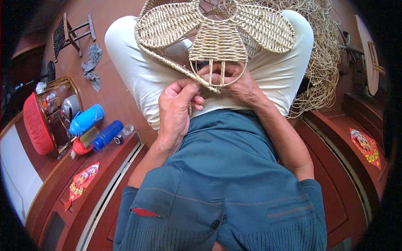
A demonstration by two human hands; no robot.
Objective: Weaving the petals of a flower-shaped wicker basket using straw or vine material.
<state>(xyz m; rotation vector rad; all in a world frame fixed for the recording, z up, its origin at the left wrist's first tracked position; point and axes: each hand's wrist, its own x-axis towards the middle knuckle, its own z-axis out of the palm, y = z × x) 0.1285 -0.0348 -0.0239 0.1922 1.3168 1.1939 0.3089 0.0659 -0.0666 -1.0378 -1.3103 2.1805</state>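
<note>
Two-handed, steadies the tan, petal-lobed, woven-cord piece (220, 42) over the pale cream trousers (125, 54), probably for control, pinching the thick braided tan edge (171, 63) in the nearly closed left hand (178, 98), curling the right hand (238, 83) closed around bare, thin tan ribs (211, 67).

Straw-coloured woven piece (217, 44) with two rounded wings, its lower end part woven.
It lies above the lap of the pale trousers (130, 54), reaching the top of the view, with the left wing (167, 27) and right wing (268, 28) spread to either side of a round opening. Between them a tightly woven middle panel (217, 38) widens downward and stops at a straight edge. Below that edge, a thin hoop (241, 76) curves round two bare upright bars (223, 69), with open gaps around them. A thick twisted rope (167, 60) follows the left wing's outer side, then slants down to the hoop's bottom, where its end shows.
</note>
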